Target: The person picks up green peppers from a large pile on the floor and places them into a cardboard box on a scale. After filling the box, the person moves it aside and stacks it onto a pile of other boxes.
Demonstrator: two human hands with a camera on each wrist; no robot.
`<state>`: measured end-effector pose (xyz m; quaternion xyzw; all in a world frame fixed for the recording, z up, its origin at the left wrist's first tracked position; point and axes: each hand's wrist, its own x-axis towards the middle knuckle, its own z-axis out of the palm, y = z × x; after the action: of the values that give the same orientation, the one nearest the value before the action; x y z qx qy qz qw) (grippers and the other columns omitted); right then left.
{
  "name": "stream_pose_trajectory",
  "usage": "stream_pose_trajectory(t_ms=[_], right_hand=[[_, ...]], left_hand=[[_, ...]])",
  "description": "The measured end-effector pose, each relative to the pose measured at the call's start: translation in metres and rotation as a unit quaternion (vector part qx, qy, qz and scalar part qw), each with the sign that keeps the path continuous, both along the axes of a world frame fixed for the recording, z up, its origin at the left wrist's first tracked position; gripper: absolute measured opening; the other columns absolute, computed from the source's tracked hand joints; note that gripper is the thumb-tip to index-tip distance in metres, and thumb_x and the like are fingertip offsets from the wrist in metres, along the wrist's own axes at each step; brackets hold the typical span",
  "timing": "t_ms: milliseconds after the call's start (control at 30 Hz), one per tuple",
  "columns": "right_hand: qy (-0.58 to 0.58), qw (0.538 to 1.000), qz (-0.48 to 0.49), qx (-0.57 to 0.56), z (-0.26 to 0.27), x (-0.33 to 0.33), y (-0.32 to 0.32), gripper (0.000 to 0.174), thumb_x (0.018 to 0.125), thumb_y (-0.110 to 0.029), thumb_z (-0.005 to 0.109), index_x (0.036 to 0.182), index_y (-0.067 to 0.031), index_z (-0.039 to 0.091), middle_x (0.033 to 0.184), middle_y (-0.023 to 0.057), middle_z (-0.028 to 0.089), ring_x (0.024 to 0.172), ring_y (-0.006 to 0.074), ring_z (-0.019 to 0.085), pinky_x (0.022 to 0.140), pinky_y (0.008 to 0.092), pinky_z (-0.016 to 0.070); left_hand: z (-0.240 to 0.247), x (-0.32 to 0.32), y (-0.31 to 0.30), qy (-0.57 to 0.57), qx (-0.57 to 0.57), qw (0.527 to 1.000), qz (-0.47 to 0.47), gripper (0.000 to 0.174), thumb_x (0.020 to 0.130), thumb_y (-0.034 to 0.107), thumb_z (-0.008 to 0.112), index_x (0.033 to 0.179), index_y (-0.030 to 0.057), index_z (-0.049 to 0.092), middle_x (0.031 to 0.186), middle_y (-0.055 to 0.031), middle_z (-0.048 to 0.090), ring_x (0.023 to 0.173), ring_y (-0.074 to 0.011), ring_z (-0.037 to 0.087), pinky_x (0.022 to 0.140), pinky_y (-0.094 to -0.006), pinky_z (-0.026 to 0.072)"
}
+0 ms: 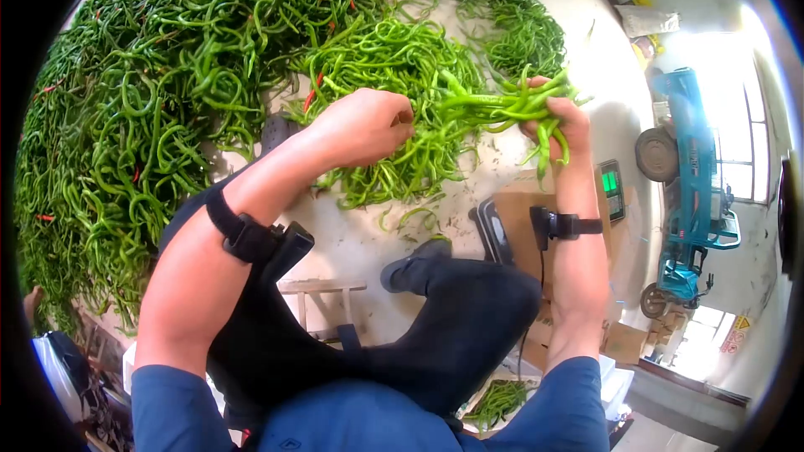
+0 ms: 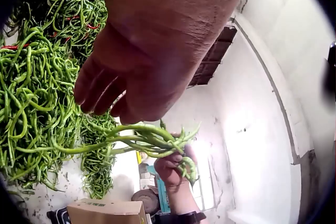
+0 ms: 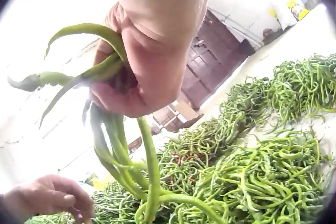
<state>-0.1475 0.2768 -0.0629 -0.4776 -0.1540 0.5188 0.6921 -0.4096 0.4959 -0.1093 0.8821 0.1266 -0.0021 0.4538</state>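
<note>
My right hand (image 1: 559, 117) grips a bunch of long green chili peppers (image 1: 502, 107), their ends sticking out on both sides of the fist. In the right wrist view the held chili peppers (image 3: 123, 155) hang below the fingers, and a few curve out beside the thumb. My left hand (image 1: 368, 125) is over the bright green chili pile (image 1: 394, 59), to the left of the bunch. Its fingers (image 2: 97, 90) are loosely bent, and no pepper shows in them in the left wrist view.
A large darker green chili heap (image 1: 126, 117) with some red ones covers the left side. A cardboard box (image 1: 528, 209) stands near the right forearm, by a scale display (image 1: 611, 188). A wooden stool (image 1: 322, 287) is between the legs. A blue three-wheeler (image 1: 691, 167) is parked at right.
</note>
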Motion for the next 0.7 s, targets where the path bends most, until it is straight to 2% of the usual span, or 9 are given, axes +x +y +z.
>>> stream_pose_trajectory(t_ms=[33,167,267,400,467,500,600,633,700], right_hand=[[-0.019,0.999,-0.029,0.004,0.010,-0.012,0.006,0.037,0.088,-0.015,0.064,0.121,0.0025,0.062,0.095,0.0156,0.067,0.067,0.0230,0.061,0.056,0.0302,0.0487],[-0.024,0.998,-0.056,0.004,0.031,-0.024,0.014,0.034,0.096,-0.021,0.060,0.121,0.0019,0.062,0.092,0.0128,0.066,0.059,0.0205,0.057,0.051,0.0300,0.0448],[0.065,0.997,-0.044,0.026,0.043,-0.018,0.018,0.031,0.098,-0.022,0.059,0.118,0.0014,0.063,0.092,0.0118,0.066,0.060,0.0197,0.057,0.051,0.0294,0.0442],[0.046,0.993,-0.108,0.010,0.063,-0.038,0.028,0.031,0.100,-0.023,0.058,0.118,0.0022,0.062,0.090,0.0101,0.065,0.061,0.0196,0.056,0.051,0.0305,0.0449],[0.056,0.994,-0.094,0.022,0.070,-0.042,0.029,0.031,0.100,-0.023,0.056,0.117,0.0030,0.062,0.092,0.0104,0.065,0.066,0.0210,0.058,0.053,0.0315,0.0462],[0.056,0.994,-0.095,0.028,0.073,-0.046,0.030,0.031,0.100,-0.023,0.056,0.117,0.0031,0.062,0.093,0.0106,0.065,0.068,0.0214,0.058,0.054,0.0317,0.0465],[0.074,0.993,-0.081,0.047,0.078,-0.048,0.030,0.030,0.101,-0.023,0.056,0.116,0.0029,0.061,0.095,0.0110,0.065,0.073,0.0222,0.059,0.056,0.0324,0.0478],[0.078,0.992,-0.085,0.048,0.082,-0.051,0.031,0.030,0.101,-0.023,0.056,0.115,0.0028,0.061,0.095,0.0110,0.065,0.073,0.0224,0.060,0.056,0.0324,0.0481],[0.088,0.991,-0.089,0.054,0.086,-0.056,0.033,0.029,0.100,-0.023,0.056,0.114,0.0025,0.061,0.094,0.0110,0.064,0.073,0.0227,0.060,0.056,0.0324,0.0488]], left_hand=[[0.001,0.000,0.002,-0.010,-0.003,1.000,0.012,0.028,0.094,0.023,0.065,0.109,0.0006,0.071,0.102,-0.0188,0.074,0.097,-0.0352,0.071,0.087,-0.0413,0.0546],[0.001,0.000,0.017,-0.034,-0.058,0.996,0.058,0.029,0.093,0.023,0.065,0.110,0.0004,0.072,0.102,-0.0185,0.074,0.095,-0.0303,0.072,0.087,-0.0389,0.0548],[0.008,-0.002,0.022,-0.044,-0.077,0.993,0.084,0.031,0.093,0.024,0.065,0.110,-0.0005,0.072,0.102,-0.0176,0.075,0.095,-0.0273,0.072,0.088,-0.0372,0.0545],[0.008,-0.002,0.024,-0.086,-0.088,0.985,0.123,0.032,0.093,0.024,0.065,0.113,-0.0002,0.071,0.101,-0.0165,0.075,0.094,-0.0242,0.071,0.086,-0.0358,0.0543],[0.009,-0.002,0.026,-0.112,-0.100,0.978,0.144,0.031,0.094,0.022,0.065,0.114,-0.0005,0.070,0.101,-0.0160,0.075,0.093,-0.0222,0.070,0.085,-0.0350,0.0542],[0.008,0.000,0.027,-0.128,-0.123,0.972,0.156,0.030,0.094,0.020,0.065,0.114,-0.0011,0.070,0.097,-0.0123,0.074,0.089,-0.0179,0.068,0.082,-0.0328,0.0541],[0.007,-0.004,0.031,-0.128,-0.193,0.956,0.181,0.027,0.094,0.017,0.064,0.112,-0.0015,0.071,0.092,-0.0078,0.072,0.086,-0.0157,0.066,0.078,-0.0317,0.0540],[0.006,-0.004,0.033,-0.125,-0.198,0.955,0.179,0.025,0.093,0.016,0.065,0.109,-0.0011,0.071,0.090,-0.0051,0.070,0.083,-0.0130,0.064,0.075,-0.0294,0.0533],[0.006,-0.008,0.032,-0.099,-0.233,0.960,0.121,0.023,0.093,0.015,0.065,0.108,-0.0009,0.071,0.090,-0.0056,0.070,0.082,-0.0125,0.065,0.073,-0.0287,0.0531]])
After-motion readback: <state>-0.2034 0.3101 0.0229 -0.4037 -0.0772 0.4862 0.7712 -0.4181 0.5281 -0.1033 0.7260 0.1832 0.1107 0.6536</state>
